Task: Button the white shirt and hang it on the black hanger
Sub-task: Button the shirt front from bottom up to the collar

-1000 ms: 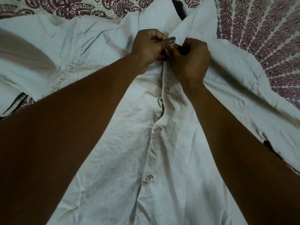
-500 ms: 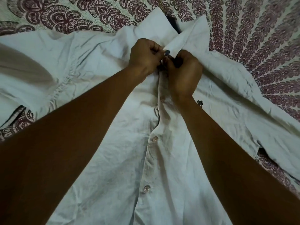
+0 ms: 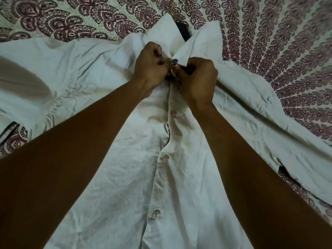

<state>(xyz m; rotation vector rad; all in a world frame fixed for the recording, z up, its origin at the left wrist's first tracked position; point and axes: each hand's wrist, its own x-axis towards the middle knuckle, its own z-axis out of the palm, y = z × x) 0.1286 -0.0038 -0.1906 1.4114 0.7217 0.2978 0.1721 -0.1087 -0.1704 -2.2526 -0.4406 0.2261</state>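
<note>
The white shirt [image 3: 125, 177] lies flat on its back, front up, collar at the far end. Three buttons along its placket below my hands are fastened. My left hand [image 3: 151, 66] and my right hand [image 3: 197, 81] meet just under the collar, each pinching one edge of the placket at the top button, which their fingers hide. The black hanger [image 3: 183, 30] is inside the shirt; only its dark neck shows between the collar points, with its metal hook [image 3: 177, 5] lying on the cloth beyond.
The shirt rests on a bedspread [image 3: 287, 60] printed with maroon fan patterns. The sleeves spread out to the left [image 3: 27, 78] and right [image 3: 296, 137]. A dark patch [image 3: 283, 170] shows under the right sleeve's edge.
The view has tilted so the shirt and hands sit lower in frame, and the hanger's hook has come into sight. Both hands stay pinched together at the collar button.
</note>
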